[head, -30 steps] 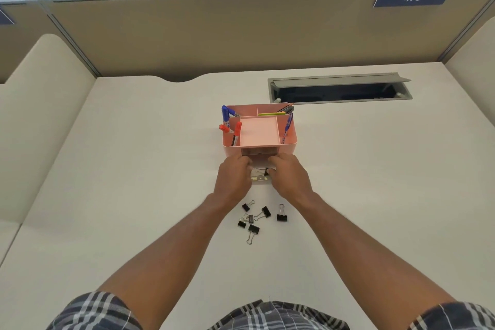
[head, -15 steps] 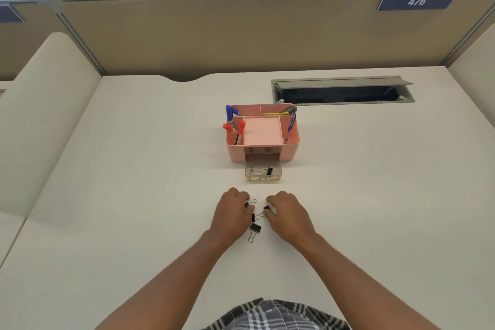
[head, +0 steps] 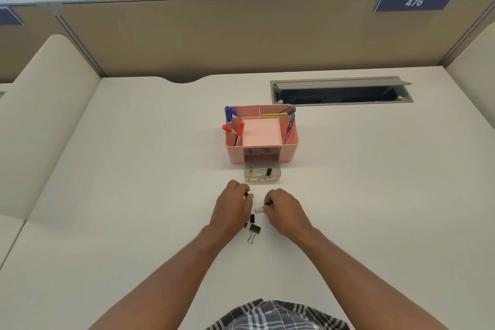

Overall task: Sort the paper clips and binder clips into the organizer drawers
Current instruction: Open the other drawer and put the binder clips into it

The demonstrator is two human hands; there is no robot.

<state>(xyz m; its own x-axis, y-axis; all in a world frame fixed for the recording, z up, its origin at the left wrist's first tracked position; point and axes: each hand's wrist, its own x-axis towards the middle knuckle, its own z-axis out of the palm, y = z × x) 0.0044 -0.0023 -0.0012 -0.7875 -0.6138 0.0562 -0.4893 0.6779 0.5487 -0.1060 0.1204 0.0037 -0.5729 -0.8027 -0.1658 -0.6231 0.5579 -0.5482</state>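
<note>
The clear drawer [head: 262, 175] stands pulled out at the front of the pink organizer [head: 261, 133], with one black binder clip [head: 267, 171] and a small metal clip inside. The organizer's side pockets hold blue and red markers [head: 228, 114]. Nearer me on the bench [head: 134, 195], the left hand [head: 232, 209] pinches a binder clip, the right hand [head: 284, 209] pinches another, and a loose binder clip [head: 254, 229] lies between the wrists.

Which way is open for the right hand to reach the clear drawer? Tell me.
Probably straight ahead: the right hand sits just short of the pulled-out clear drawer, with only bare desk between them.
</note>
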